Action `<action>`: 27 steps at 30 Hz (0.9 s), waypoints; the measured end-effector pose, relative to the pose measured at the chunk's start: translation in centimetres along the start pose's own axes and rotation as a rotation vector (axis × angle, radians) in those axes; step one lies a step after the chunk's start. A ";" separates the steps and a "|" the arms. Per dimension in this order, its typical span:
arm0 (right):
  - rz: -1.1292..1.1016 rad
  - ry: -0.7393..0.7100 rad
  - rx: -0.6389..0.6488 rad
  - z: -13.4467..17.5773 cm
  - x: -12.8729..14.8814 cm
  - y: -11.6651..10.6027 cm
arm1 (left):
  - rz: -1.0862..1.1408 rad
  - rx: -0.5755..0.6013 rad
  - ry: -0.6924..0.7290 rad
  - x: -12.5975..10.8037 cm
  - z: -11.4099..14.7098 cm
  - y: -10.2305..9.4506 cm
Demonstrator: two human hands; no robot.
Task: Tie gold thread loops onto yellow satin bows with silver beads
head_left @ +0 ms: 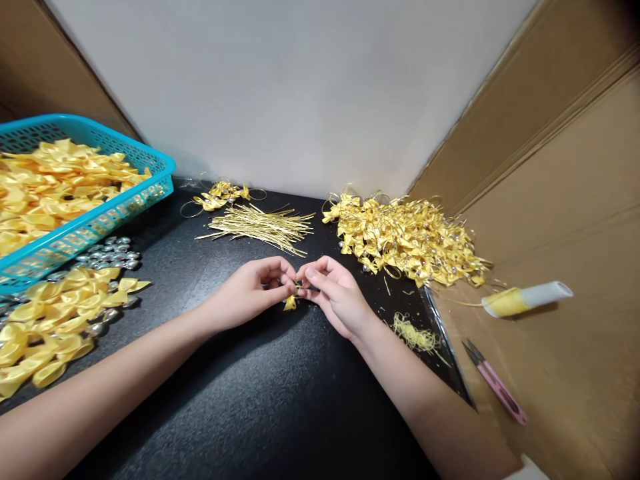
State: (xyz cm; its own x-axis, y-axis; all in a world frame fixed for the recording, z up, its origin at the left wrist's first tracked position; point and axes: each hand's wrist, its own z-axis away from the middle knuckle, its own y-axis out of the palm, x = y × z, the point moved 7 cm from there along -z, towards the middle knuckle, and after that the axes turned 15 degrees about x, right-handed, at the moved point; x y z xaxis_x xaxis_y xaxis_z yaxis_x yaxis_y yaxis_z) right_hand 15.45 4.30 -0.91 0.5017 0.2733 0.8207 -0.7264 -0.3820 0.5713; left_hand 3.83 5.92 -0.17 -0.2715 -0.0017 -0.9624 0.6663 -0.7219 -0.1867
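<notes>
item: one small yellow satin ribbon bow (290, 304), at the centre of the dial, just above the black speckled tabletop (210, 400). holders: bare left hand (263, 288), reaching in from 8 o'clock, thumb and forefinger pinched at the bow; bare right hand (336, 293), from 4 o'clock, fingertips closed at the same piece; which of them grips ribbon and which a thin tie, cannot tell. handling, as judged: anchor the bow's middle with the left pinch, draw the tie snug with the right, keep the pull even so the satin does not crumple or twist. orientation: the visible yellow tip points down, towards 6 to 7 o'clock; long axis uncertain, the upper part being hidden by fingertips. surroundings: straight metallic-gold wire strips (263, 228) at 12 o'clock; heaped yellow bows with gold wire loops (410, 243) at 2; pale yellow thread clippings (416, 335) between 3 and 4; turquoise perforated plastic basket (167, 167) at 10.
</notes>
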 end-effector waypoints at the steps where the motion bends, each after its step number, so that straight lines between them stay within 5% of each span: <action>1: -0.006 -0.002 -0.003 0.0 -0.1 -0.1 | -0.008 -0.001 0.002 0.0 0.0 0.0; 11: 0.044 -0.007 -0.058 -0.1 0.0 -0.6 | -0.178 -0.041 -0.006 0.0 0.1 -0.3; 27: 0.888 -0.014 -0.202 1.1 3.4 -0.5 | -0.538 -0.125 -0.053 -1.6 0.6 -0.3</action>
State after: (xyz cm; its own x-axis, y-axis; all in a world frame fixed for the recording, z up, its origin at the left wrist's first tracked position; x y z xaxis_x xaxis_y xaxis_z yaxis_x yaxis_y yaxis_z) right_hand 18.01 4.45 1.56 -0.2766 -0.0585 0.9592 -0.9162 -0.2852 -0.2816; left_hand 3.66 5.73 1.52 -0.6289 0.3070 -0.7143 0.5007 -0.5430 -0.6742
